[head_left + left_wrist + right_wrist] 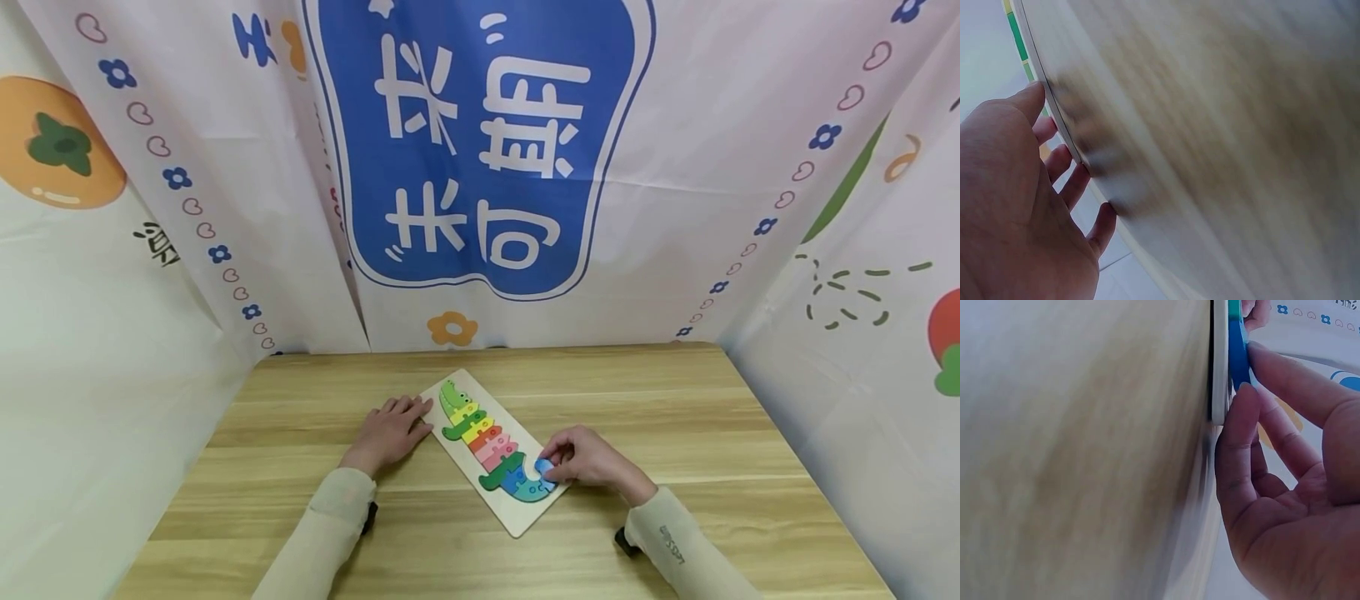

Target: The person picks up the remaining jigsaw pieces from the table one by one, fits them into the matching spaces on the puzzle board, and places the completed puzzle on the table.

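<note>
A pale wooden puzzle board (517,518) lies slantwise on the table, bearing a colourful crocodile puzzle (491,442) with a green head at the far end and a blue tail near the right hand. The left hand (386,432) rests at the board's left edge; the left wrist view shows its fingertips touching that edge, fingers spread. At the tail, the right hand (588,462) pinches a light blue puzzle piece (545,468) between thumb and fingers. From the right wrist, blue pieces (1239,356) stand above the board's edge (1219,381). Whether the pinched piece is fully seated cannot be told.
The wood-grain table (315,433) extends on all sides of the board. Behind it hangs a white printed curtain (675,225) with a blue sign, and similar cloth covers both sides. Dark wrist straps show at both cuffs.
</note>
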Available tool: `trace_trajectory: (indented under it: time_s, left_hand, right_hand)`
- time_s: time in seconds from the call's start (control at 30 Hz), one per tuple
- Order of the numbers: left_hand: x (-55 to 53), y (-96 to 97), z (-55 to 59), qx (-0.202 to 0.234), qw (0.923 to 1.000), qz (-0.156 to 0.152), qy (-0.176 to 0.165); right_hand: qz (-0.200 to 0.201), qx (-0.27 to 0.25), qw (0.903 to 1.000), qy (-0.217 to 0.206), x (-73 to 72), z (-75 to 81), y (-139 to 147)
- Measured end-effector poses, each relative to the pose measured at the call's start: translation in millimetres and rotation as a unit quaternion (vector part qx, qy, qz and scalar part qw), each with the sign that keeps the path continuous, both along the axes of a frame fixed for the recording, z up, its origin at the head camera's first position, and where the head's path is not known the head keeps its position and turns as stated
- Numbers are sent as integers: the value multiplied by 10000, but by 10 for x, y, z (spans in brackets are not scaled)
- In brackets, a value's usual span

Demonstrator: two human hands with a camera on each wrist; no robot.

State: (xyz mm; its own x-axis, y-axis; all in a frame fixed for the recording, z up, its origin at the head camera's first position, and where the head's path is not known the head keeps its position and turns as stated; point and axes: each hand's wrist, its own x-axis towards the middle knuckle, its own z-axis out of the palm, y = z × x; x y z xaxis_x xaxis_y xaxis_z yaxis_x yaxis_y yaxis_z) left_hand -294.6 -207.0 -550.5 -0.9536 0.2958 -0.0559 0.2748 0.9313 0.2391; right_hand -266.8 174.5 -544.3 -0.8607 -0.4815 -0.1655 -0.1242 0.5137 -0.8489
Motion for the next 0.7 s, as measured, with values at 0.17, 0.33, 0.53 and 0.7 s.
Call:
trace_trajectory:
  time_s: [0.17, 0.33, 0.53, 0.7]
  left_hand:
    - [-2, -2, 7, 16, 10000, 9, -10]
    - [-5, 0, 14, 27, 10000, 0, -11]
    - [-1, 4, 25, 14, 10000, 0, -7]
    - [-4, 4, 20, 17, 10000, 22, -26]
  right_hand:
    - [-13, 51, 10000, -29, -6, -8, 3]
    - [-28, 4, 10000, -37, -5, -13, 14]
    - [74, -66, 9999, -15, -25, -28, 36]
    - [284, -124, 9995, 84, -26, -18, 48]
